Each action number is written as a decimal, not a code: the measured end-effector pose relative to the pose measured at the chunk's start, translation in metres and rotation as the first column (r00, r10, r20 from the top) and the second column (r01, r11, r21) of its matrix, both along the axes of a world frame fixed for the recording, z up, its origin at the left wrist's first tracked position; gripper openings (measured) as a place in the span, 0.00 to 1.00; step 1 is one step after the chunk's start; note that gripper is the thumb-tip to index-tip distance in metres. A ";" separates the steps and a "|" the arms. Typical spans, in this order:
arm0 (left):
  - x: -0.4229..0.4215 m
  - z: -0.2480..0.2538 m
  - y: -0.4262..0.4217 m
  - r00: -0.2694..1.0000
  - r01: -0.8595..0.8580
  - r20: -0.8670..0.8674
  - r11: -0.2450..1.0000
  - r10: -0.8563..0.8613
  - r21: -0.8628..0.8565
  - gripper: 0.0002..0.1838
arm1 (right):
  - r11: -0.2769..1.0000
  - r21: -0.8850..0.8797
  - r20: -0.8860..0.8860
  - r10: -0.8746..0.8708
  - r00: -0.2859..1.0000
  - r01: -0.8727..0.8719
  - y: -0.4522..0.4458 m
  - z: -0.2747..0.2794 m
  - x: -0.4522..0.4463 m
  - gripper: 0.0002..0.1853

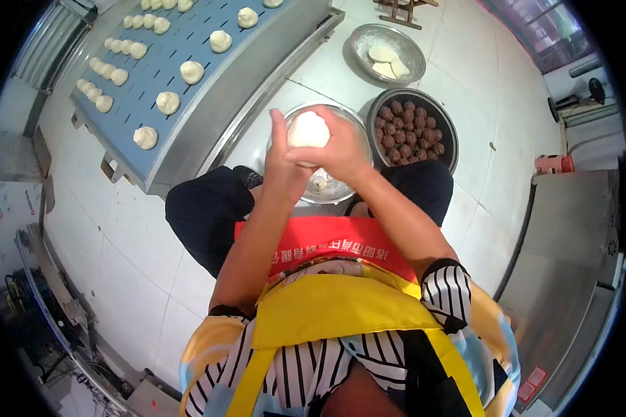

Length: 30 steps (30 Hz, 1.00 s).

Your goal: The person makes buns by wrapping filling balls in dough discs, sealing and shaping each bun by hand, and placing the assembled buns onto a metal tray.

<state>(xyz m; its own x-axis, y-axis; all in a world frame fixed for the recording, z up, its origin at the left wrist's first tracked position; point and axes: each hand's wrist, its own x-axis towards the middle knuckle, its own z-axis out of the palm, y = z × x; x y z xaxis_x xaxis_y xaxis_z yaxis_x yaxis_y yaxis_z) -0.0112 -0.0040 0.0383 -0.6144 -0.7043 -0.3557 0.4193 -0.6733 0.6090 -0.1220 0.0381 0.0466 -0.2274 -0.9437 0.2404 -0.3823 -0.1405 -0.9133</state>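
A round white ball of dough (309, 131) is cupped between my two hands, above a metal bowl (358, 132). My left hand (285, 156) supports it from the left and below, thumb pointing up. Around its right side and top curl the fingers of my right hand (339, 146). Some small dough scraps (320, 182) lie in the bowl under my hands. Just right of it, a dark-rimmed basin (454, 142) holds many dark brown filling balls (408, 132). Whether filling is inside the dough I cannot tell.
A blue slotted tray table (188, 104) at upper left carries rows of white dough buns (167, 103). Behind the basin, another metal bowl (358, 52) holds flat dough pieces (384, 55). A wooden stool (400, 10) stands at the top; a metal cabinet (560, 243) is at right.
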 end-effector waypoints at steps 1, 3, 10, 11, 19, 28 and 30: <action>-0.002 -0.004 -0.001 0.995 -0.073 -0.060 0.995 0.077 0.072 0.37 | 0.999 -0.041 -0.032 0.020 0.999 -0.021 -0.002 -0.004 0.000 0.33; 0.007 -0.010 -0.007 0.996 0.050 -0.067 0.997 -0.053 -0.051 0.37 | 0.991 -0.116 -0.100 0.053 0.994 -0.065 -0.006 -0.010 -0.002 0.32; 0.002 0.019 0.005 0.996 -0.080 0.058 0.993 0.075 0.085 0.40 | 0.996 0.040 0.047 0.083 0.995 -0.085 -0.008 0.005 0.001 0.32; 0.006 0.017 0.002 0.998 0.024 0.064 0.999 -0.027 0.045 0.40 | 0.997 0.056 0.001 0.052 0.999 -0.052 -0.007 0.004 0.002 0.32; 0.008 -0.007 -0.010 0.994 0.051 -0.096 0.998 -0.048 0.030 0.37 | 0.996 -0.007 -0.068 0.085 0.994 -0.085 -0.010 0.003 0.003 0.36; 0.025 -0.017 -0.024 0.899 0.283 -0.330 0.957 -0.288 -0.065 0.37 | 0.968 0.101 0.194 0.209 0.959 -0.231 -0.006 0.014 0.004 0.35; 0.026 -0.022 -0.025 0.884 0.306 -0.339 0.946 -0.322 -0.102 0.36 | 0.961 0.094 0.265 0.229 0.937 -0.262 -0.005 0.016 0.003 0.34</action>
